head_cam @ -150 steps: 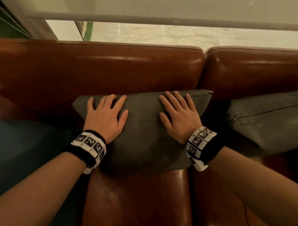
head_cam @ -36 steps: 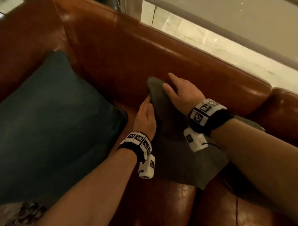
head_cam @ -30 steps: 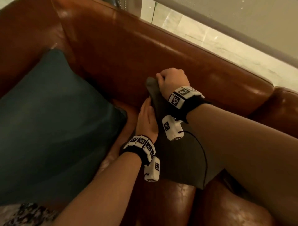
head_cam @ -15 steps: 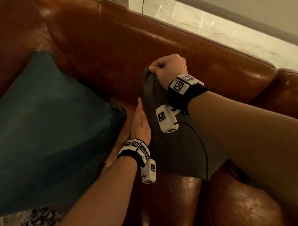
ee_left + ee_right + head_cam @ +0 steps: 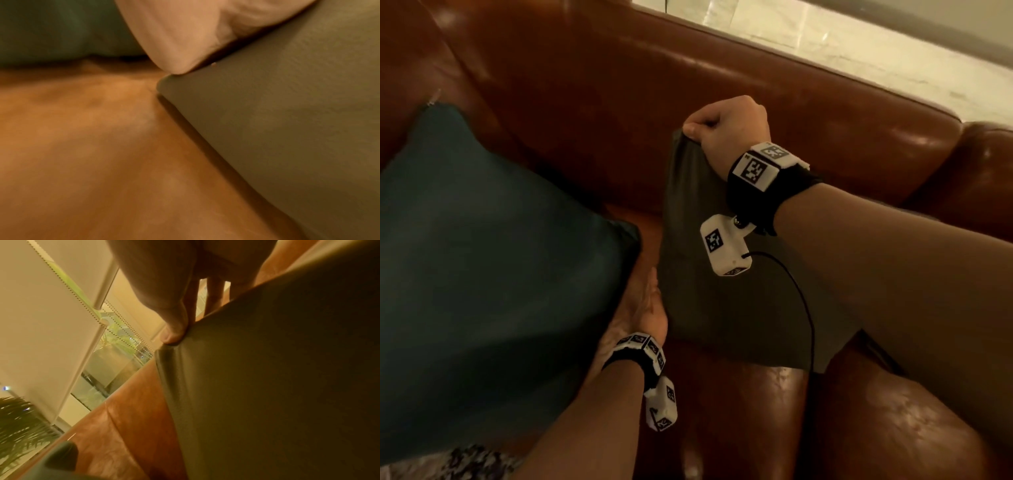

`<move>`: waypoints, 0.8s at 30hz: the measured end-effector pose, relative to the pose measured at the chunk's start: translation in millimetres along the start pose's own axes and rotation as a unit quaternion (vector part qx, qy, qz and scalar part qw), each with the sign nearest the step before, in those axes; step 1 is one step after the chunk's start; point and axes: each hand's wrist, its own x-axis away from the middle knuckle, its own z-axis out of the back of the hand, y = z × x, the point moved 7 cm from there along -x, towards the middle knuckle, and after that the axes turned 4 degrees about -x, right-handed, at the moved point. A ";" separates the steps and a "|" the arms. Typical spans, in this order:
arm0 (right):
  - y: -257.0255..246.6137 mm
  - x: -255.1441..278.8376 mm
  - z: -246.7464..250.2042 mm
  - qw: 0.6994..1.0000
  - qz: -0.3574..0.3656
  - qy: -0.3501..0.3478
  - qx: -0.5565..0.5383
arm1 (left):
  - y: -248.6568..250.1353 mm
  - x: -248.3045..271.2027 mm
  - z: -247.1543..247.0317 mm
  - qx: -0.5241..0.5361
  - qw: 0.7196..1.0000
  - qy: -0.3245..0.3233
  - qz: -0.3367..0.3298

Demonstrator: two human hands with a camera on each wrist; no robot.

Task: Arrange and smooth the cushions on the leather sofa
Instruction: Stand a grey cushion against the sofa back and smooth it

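Observation:
A grey cushion leans against the backrest of the brown leather sofa. My right hand grips its top left corner, thumb in front and fingers curled behind, as the right wrist view shows at the grey cushion and my right hand. My left hand lies flat and straight along the cushion's lower left edge, on the seat. In the left wrist view my left hand touches the grey cushion. A large teal cushion stands to the left.
Behind the backrest runs a pale ledge below a window blind. A patterned fabric shows at the bottom left. A seam splits the seat into two cushions. A plant stands outside.
My right hand went from lying flat on the grey cushion to gripping its top corner and pulling it up. My left hand slid down along the cushion's left edge toward the seat.

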 end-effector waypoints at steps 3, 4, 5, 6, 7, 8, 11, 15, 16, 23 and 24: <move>0.0 3.7 5.6 0.999 0.012 -0.015 0.043 | -31.5 12.1 16.0 -0.174 0.980 0.062 0.072; 1.6 8.2 6.3 0.997 0.022 -0.019 0.065 | -39.2 21.2 20.2 -0.169 0.977 0.083 0.096; 4.4 15.2 4.1 0.994 0.037 -0.030 0.095 | -38.8 32.5 26.0 -0.160 0.974 0.113 0.118; 8.2 25.1 -1.6 0.988 0.051 -0.058 0.130 | -36.3 37.5 27.9 -0.165 0.970 0.127 0.123; 12.9 37.7 -9.6 0.980 0.060 -0.094 0.167 | -35.8 35.5 29.3 -0.151 0.967 0.135 0.154; 18.8 52.3 -17.8 0.969 0.063 -0.125 0.203 | -38.6 29.6 28.7 -0.112 0.965 0.129 0.201; 35.6 85.4 -29.2 0.947 0.084 -0.129 0.283 | -55.2 1.9 25.7 -0.047 0.958 0.079 0.271; 66.1 96.5 -21.4 0.938 0.077 -0.094 0.323 | -78.1 -14.9 21.8 -0.016 0.954 0.018 0.298; 70.6 97.2 -15.3 0.942 0.069 -0.080 0.320 | -75.1 -13.4 21.8 -0.013 0.953 0.014 0.302; 106.9 124.5 31.0 0.954 0.011 0.009 0.298 | 78.0 38.6 62.8 -0.017 0.988 0.147 0.031; 108.3 129.3 29.2 0.953 0.015 0.012 0.302 | 107.1 44.4 65.9 0.020 0.984 0.169 -0.053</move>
